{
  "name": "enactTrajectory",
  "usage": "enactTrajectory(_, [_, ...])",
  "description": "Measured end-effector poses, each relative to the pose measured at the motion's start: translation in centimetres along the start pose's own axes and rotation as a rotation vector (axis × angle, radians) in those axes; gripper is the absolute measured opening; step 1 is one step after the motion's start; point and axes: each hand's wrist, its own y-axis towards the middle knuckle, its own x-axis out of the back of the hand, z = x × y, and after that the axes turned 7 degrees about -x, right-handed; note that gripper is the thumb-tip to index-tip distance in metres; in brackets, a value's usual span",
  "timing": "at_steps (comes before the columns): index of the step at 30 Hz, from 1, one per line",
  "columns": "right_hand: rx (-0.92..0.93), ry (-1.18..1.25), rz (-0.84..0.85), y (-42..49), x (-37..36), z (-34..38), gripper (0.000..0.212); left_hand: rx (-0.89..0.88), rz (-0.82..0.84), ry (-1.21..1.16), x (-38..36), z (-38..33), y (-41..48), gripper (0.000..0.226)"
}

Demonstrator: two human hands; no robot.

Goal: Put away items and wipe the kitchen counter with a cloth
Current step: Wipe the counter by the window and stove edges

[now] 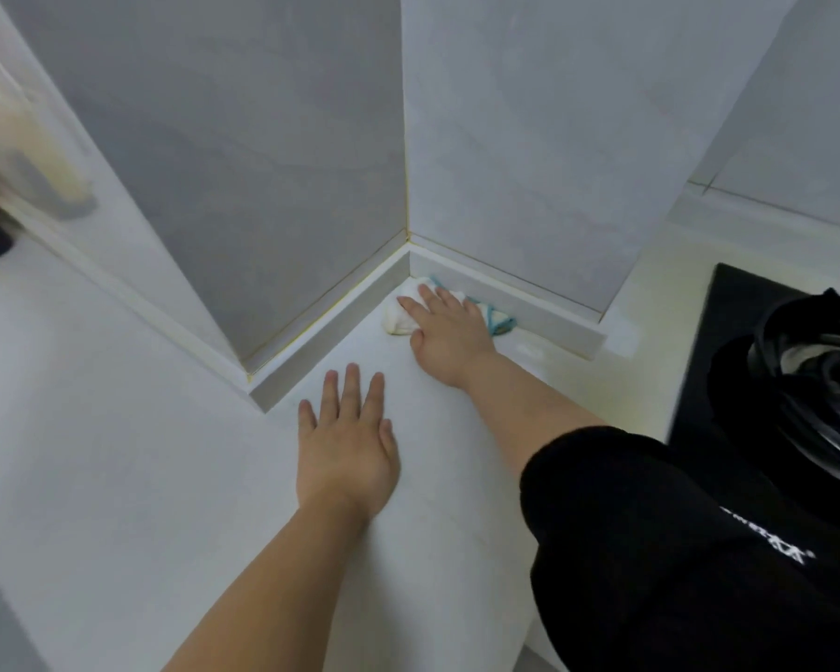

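A white cloth with a teal edge (401,318) lies bunched in the inner corner of the white kitchen counter (117,453), against the low backsplash. My right hand (449,332) presses flat on top of it, fingers spread toward the corner, so most of the cloth is hidden. My left hand (348,443) rests flat on the bare counter nearer to me, fingers apart, holding nothing. A black sleeve covers my right upper arm.
Grey tiled walls (529,138) meet at the corner behind the cloth. A black gas hob with a burner grate (796,380) sits to the right. At the far left stand blurred containers (15,152), one pale and one dark with yellow.
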Motion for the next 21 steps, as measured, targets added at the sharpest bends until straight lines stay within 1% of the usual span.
enactTrajectory(2, [0.011,0.010,-0.005,-1.0,0.2,-0.7,0.054,-0.003,-0.001,-0.010,0.1,-0.1,-0.2,0.076])
enactTrajectory(5, [-0.022,0.053,-0.084,-4.8,0.2,-4.3,0.053,0.001,0.007,-0.023,0.2,0.0,-0.1,0.062])
enactTrajectory(7, [-0.078,0.083,-0.141,-8.4,0.2,-7.6,0.062,-0.001,0.016,-0.026,0.4,0.0,-0.2,0.057])
enactTrajectory(9, [-0.174,0.084,-0.148,-11.4,0.1,-9.6,0.070,-0.010,0.018,-0.027,0.4,0.0,-0.2,0.057])
enactTrajectory(12, [-0.332,0.035,-0.154,-12.6,-0.1,-8.5,0.069,-0.009,0.011,-0.041,0.2,0.1,-0.2,0.057])
enactTrajectory(14, [-0.383,-0.019,-0.125,-11.5,-0.2,-6.7,0.063,-0.010,0.010,-0.050,0.2,0.1,-0.2,0.058])
enactTrajectory(16, [-0.352,-0.034,-0.095,-9.5,-0.2,-5.3,0.063,-0.012,0.008,-0.052,0.3,0.1,-0.2,0.058])
enactTrajectory(19, [-0.234,-0.066,-0.076,-5.7,0.0,-3.4,0.058,-0.011,0.003,-0.042,0.4,0.0,-0.1,0.059])
enactTrajectory(21, [-0.148,-0.056,-0.047,-3.0,0.2,-1.9,0.056,-0.009,0.005,-0.038,0.4,0.0,0.0,0.064])
